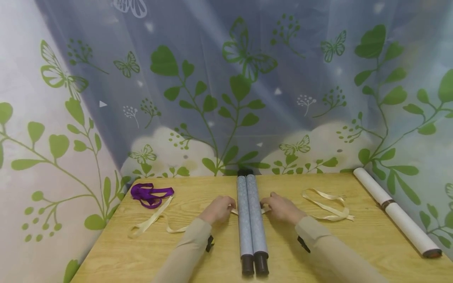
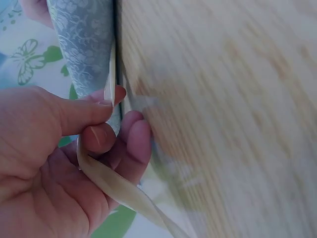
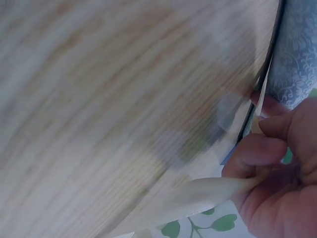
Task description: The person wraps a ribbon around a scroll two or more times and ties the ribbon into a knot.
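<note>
Two rolled scrolls, the left one [image 1: 244,220] and the right one [image 1: 256,220], lie side by side, lengthwise away from me. Both have pale blue-grey floral covering and dark end knobs. A cream ribbon [image 1: 150,224] comes out from under the pair on both sides. Close beside the left scroll, my left hand [image 1: 218,209] pinches this ribbon [image 2: 116,186] between thumb and fingers, and its slack trails over the palm. My right hand [image 1: 283,209] pinches the ribbon [image 3: 198,196] just right of the right scroll; its loose end loops on the table.
A bundled purple ribbon [image 1: 150,195] lies at the table's back left. Along the right edge rests a white roll [image 1: 371,186] with a brown band round its middle. The wooden table [image 1: 205,259] backs onto a hanging cloth [image 1: 198,129] printed with green leaves and butterflies.
</note>
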{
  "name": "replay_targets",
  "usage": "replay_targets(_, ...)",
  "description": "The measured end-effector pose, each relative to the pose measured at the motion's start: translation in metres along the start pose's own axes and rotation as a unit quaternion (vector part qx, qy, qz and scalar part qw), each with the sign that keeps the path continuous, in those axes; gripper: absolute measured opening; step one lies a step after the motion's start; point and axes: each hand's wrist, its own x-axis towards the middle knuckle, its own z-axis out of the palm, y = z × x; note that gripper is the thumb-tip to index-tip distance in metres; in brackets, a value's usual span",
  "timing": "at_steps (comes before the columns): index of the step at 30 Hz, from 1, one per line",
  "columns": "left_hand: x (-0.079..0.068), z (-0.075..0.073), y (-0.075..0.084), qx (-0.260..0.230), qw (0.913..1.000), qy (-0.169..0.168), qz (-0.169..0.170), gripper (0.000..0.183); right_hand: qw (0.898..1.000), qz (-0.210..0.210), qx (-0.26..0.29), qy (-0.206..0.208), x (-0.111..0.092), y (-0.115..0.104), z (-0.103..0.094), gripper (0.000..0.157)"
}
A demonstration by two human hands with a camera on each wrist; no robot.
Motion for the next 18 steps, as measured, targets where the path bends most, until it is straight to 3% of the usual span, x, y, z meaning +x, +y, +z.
replay_targets(2,-0.002,-0.006,0.007,-0.002,0.9996,-0.012,-0.027,0.018,1.0,0.006,0.001,-0.001,0.001,0.0,-0.001,0.033)
replay_targets(6,-0.003,-0.006,0.005,0.005,0.9997,-0.001,-0.025,0.015,1.0,0.001,0.001,0.003,0.004,0.003,0.002,0.033)
replay_targets(10,-0.006,-0.01,0.002,-0.01,0.9996,-0.01,-0.025,0.013,0.999,-0.031,-0.001,0.012,0.006,0.009,0.002,0.023)
replay_targets(15,-0.009,-0.02,-0.004,-0.021,0.9988,-0.04,-0.019,0.017,0.999,-0.035,0.026,-0.016,0.005,0.019,-0.014,0.013)
replay_targets(18,-0.01,-0.025,-0.007,0.008,0.9994,-0.035,-0.004,0.023,0.999,-0.025,0.033,-0.027,0.004,0.023,-0.025,0.011)
